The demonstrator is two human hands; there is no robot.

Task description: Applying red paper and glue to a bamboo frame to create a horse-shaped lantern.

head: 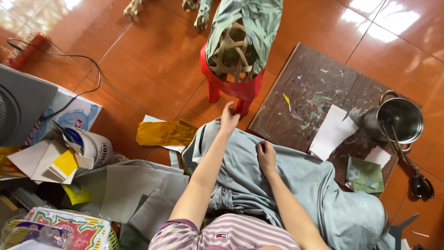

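So the person is sitting on the reddish tiled floor (pixel 152 60) with a woven bamboo-strip frame partly covered in pale green paper (pixel 243 34) standing on a small red plastic stool (pixel 231 85) right in front of their knees. The left hand (pixel 229 118) is stretched out to the stool's near edge, fingers pinched narrow just beside a red leg; I can't tell if there's anything between them or if it's just touching the stool. The right hand (pixel 266 155) is curled into a loose fist resting on the grey trouser leg (pixel 296 180), nearer the body than the stool, and doesn't look like it's holding anything. Looks to me like the papering of the frame is mid-way: top is wrapped, the lower weave is bare. To the stool's right there's a dark wooden board (pixel 300 88) smeared with scraps, with white paper sheets (pixel 330 132), a steel pot with a stick in it (pixel 397 120), probably glue, and black scissors (pixel 418 180) past the pot. Left of the stool lies a gold foil sheet (pixel 164 133). My guess is the next bit needs a steady stool, then fresh paper and paste off the board for the open weave.
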